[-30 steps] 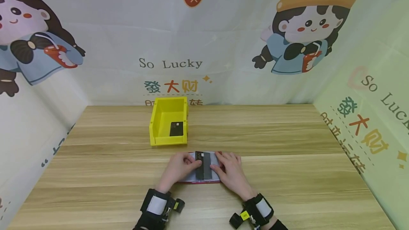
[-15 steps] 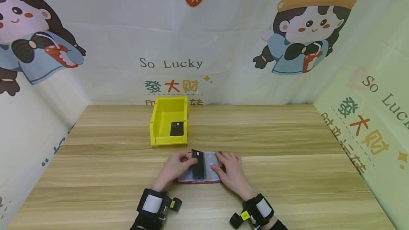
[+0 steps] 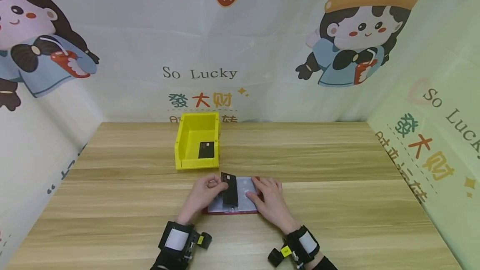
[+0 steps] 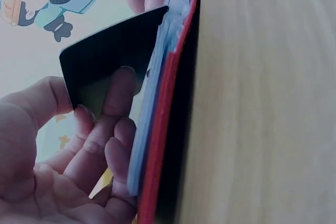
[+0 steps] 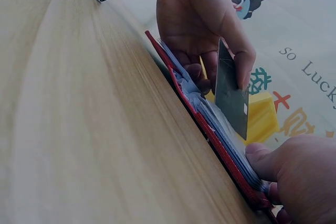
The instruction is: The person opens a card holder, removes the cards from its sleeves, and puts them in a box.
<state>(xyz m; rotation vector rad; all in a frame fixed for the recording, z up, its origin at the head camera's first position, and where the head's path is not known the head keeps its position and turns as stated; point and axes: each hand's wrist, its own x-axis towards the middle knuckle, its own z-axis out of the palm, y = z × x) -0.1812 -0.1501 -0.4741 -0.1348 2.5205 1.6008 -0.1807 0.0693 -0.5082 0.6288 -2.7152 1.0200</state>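
Observation:
A red-covered card holder (image 3: 247, 195) with clear plastic sleeves lies spread on the table. My left hand (image 3: 202, 195) pinches a black card (image 3: 230, 191) between thumb and fingers. The card stands tilted above the sleeves, its right edge close to the middle of the holder; in the right wrist view the card (image 5: 231, 98) rises at a slant over the pages. My right hand (image 3: 271, 201) rests on the holder's right side, and its thumb (image 5: 262, 158) presses the sleeve edges in the right wrist view. Whether the card's lower edge touches a sleeve I cannot tell.
Behind the holder stands a yellow bin (image 3: 196, 163), with another black card (image 3: 206, 150) lying in it near the front. The wooden table (image 3: 318, 157) is bordered at the back and sides by a printed cloth (image 3: 270, 53).
My left hand has drawn the black card leftward and lifted it from lying flat on the sleeve to a tilt. The right hand has stayed on the holder.

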